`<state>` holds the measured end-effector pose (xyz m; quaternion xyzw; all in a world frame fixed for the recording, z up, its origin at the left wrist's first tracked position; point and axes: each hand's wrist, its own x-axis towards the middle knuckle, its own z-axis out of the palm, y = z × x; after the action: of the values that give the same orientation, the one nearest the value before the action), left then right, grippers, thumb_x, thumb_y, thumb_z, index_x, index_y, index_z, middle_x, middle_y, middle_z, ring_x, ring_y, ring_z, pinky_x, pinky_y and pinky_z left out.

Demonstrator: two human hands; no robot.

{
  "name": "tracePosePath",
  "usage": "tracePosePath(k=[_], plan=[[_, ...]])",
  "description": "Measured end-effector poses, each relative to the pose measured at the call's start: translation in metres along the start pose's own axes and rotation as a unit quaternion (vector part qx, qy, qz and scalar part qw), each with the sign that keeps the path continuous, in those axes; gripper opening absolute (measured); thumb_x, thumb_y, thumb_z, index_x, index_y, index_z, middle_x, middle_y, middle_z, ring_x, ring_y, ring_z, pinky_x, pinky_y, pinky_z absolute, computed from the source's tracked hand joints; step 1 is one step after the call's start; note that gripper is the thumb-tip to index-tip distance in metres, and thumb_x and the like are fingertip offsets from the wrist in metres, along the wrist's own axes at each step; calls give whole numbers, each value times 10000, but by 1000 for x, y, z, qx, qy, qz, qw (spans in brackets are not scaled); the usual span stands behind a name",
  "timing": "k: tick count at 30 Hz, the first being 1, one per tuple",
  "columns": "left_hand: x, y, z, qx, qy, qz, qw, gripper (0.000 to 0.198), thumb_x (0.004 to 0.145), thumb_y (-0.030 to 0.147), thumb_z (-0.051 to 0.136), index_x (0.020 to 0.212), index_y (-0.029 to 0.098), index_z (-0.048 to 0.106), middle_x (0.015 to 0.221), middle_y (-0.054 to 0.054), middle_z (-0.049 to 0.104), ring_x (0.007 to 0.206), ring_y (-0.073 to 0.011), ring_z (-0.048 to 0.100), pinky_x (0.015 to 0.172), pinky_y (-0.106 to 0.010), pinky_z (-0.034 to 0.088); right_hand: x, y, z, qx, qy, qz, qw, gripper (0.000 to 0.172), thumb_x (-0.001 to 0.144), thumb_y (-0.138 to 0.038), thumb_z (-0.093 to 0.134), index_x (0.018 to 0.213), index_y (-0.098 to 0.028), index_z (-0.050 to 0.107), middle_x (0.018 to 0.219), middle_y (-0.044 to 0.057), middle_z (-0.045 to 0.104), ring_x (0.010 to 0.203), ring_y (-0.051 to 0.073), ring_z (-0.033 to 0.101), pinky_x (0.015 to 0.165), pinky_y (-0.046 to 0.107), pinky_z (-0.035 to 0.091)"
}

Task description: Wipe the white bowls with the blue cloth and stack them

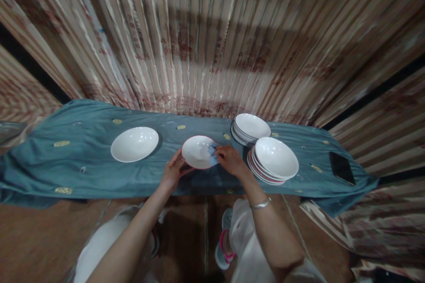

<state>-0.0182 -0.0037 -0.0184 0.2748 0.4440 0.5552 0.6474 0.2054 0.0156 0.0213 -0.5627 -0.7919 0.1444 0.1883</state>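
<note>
Left hand (172,170): grasping a red-rimmed bowl (195,152) by its left side, fingers and thumb at the rim. Right hand (229,159): gripping a pale blue cloth (212,154), which lies against the right part of the bowl's white inner face. The red-rimmed bowl is at the middle of the table, between the two hands, its opening turned up; whether its base touches the covering cannot be told.

To the left, well apart from the held piece, stands a larger white bowl (134,144) with its open side visible. To the right are two stacks of white dishware. The far stack (251,126) sits slightly left of the near stack (276,158) — the two very close together, contact not determinable. Red edges show among the lower pieces of the near stack.

The table carries a blue-green tablecloth (93,172) with scattered yellow motifs, wrinkled at the left end. Near its right end lies a dark, flat rectangular object (341,168), apart from the stacks. Beyond the table hangs a pleated curtain (199,44) with reddish prints. A silver-coloured bangle (262,204) is on the right wrist — no other ornament noted.
</note>
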Motion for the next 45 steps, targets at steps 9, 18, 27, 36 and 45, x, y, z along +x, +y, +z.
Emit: tracePosePath(k=[9,18,27,36,45], plan=[[1,-4,-2,-8,-10,4,1000,610,668,305,762,1254,226,610,1253,-109,632,1072,-309,627,782,-478,601,32,4,22,-141,50,3,989,266,903,-77,436,1010,-113,677,1117,149,681,1112,217,582,1046,361,401],[4,-9,-7,-15,-14,5,1000,594,688,283,751,1259,214,604,1233,-109,639,1029,-284,648,799,-485,596,53,-21,41,-140,49,-43,988,278,875,-53,419,1028,-66,651,1211,192,628,1217,231,521,1125,348,334],[3,-10,-8,-20,-9,-7,1000,617,697,256,737,1291,199,580,1212,-110,661,1045,-287,650,838,-496,584,57,-54,50,-39,-19,-47,998,427,894,-122,433,1306,-33,505,1474,217,424,1413,244,346,1180,376,267],[1,-11,-8,-26,-12,1,1000,543,711,251,734,1241,235,619,1246,-86,649,1142,-298,611,885,-508,562,59,-56,60,134,-76,-111,982,416,911,-207,454,1312,-173,559,1490,124,438,1403,222,369,1152,423,303],[0,-7,-7,-13,-15,-10,1000,568,678,269,760,1228,230,622,1095,-62,694,952,-235,668,801,-443,599,44,-44,36,138,-192,-118,964,235,886,-140,489,842,-159,719,876,24,716,823,165,648,775,261,467]])
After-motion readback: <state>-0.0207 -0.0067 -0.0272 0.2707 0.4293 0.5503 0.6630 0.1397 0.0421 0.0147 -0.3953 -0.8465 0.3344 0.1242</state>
